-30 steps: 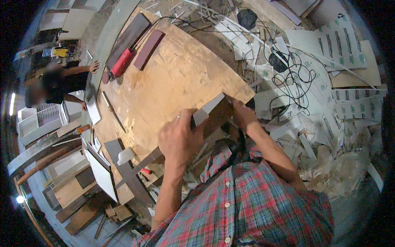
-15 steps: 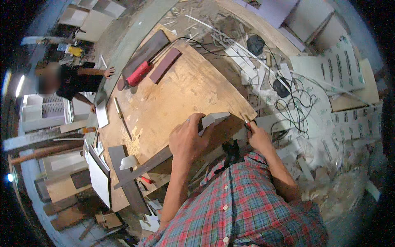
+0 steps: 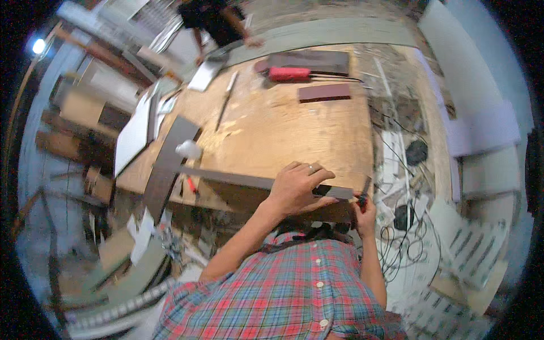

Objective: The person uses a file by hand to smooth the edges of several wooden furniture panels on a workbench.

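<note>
**Hands on a grey strip at the near edge of a plywood bench**

The plywood table (image 3: 294, 130) fills the middle of the view, its pale top scuffed and dusted with scraps. Along its near edge lies a long grey strip (image 3: 226, 177), running left to right. The left hand (image 3: 296, 190) rests on top of the strip near its right end, fingers curled over and pressing down on it. The right hand (image 3: 364, 207) sits at the strip's right tip, closed around a small dark tool (image 3: 362, 195); what the tool is cannot be told.

At the far side of the table lie a red-handled tool (image 3: 290, 73), a dark board (image 3: 309, 60) just beyond it, and a smaller reddish-brown block (image 3: 324, 92) nearer. A dark plank (image 3: 167, 164) leans across the left edge, beside a white panel (image 3: 133, 136).

To the right, the floor holds black cables (image 3: 396, 249) and white offcuts. Another person (image 3: 218, 20) stands at the far side, one hand on the surface.
</note>
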`<state>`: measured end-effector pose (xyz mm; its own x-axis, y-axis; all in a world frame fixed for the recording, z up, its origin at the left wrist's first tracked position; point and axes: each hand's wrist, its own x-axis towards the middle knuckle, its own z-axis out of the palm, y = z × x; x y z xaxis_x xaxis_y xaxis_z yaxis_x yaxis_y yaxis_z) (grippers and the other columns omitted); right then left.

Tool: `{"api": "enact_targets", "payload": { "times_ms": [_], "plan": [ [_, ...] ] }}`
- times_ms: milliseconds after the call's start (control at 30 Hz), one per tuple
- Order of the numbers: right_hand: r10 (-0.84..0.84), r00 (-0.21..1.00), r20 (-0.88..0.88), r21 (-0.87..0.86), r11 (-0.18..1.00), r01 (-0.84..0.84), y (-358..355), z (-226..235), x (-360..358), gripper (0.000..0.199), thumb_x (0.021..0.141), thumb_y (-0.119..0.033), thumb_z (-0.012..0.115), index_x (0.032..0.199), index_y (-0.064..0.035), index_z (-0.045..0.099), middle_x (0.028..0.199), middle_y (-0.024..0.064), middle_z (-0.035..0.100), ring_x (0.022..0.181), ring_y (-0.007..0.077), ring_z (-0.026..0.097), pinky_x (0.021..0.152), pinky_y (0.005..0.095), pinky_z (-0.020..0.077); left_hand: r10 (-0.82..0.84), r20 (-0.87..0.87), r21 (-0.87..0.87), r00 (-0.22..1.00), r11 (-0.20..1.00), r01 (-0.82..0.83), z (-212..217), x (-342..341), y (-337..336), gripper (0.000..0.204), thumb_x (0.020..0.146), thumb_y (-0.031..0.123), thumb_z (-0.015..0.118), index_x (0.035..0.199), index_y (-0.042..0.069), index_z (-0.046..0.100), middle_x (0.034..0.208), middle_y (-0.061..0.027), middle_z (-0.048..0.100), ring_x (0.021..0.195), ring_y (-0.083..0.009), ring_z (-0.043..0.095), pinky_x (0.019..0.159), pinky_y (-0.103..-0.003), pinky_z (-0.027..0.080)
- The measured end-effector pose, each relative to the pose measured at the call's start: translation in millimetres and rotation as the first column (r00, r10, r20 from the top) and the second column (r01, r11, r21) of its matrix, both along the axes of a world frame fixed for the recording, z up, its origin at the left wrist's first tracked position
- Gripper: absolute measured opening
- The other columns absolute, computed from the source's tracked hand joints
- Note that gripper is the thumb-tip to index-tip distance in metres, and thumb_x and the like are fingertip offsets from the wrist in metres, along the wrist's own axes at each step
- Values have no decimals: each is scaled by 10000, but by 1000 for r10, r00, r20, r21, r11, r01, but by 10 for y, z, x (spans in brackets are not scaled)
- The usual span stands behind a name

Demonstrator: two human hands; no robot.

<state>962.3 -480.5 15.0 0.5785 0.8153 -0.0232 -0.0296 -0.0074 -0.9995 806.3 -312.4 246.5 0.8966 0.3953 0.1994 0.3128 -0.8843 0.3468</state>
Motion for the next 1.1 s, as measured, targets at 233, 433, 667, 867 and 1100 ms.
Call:
{"api": "enact_targets", "payload": {
  "times_ms": [233,433,667,867,1100],
  "plan": [
    [-26,996,-84,-152,988,13,23,-487,-98,245,904,-147,676,1096,-10,609,923,36,641,812,122,598,712,282,490,360,346,64,867,912,-405,-31,-1561,446,493,709,240,849,1141,93,664,1208,-121,651,1114,-313,613,977,-423,449],
    [-180,977,-110,-111,979,168,-36,-707,-58,391,939,-390,679,1058,-39,555,763,16,579,604,113,545,502,269,432,636,759,-488,-136,419,-766,-1018,-3341,1431,415,919,296,659,1212,11,585,1195,-88,602,1123,-228,564,931,-348,446],
    [-144,876,-460,21,985,173,18,-910,-7,411,966,-316,581,1229,-1,547,1023,117,609,831,229,584,750,370,486,853,373,-920,-365,291,-262,-2076,-4256,2000,596,1049,462,383,1471,42,406,1429,-98,476,1301,-217,467,1051,-334,358],
    [-230,891,-391,-86,973,213,147,-649,-14,409,972,-361,577,1190,-15,557,953,113,597,728,224,568,672,363,488,865,494,-819,-87,429,-382,-2327,-4620,2660,630,1050,502,340,1397,-2,492,1428,-103,491,1310,-216,460,1093,-339,346],
    [-413,874,-256,-200,907,370,303,-364,-188,417,978,-413,573,1144,-31,570,871,109,582,608,218,549,582,354,491,721,691,-669,-56,609,-426,-2288,-4361,2902,462,1036,409,434,1166,7,623,1169,-54,607,1087,-192,553,963,-326,415]
  ]
}}
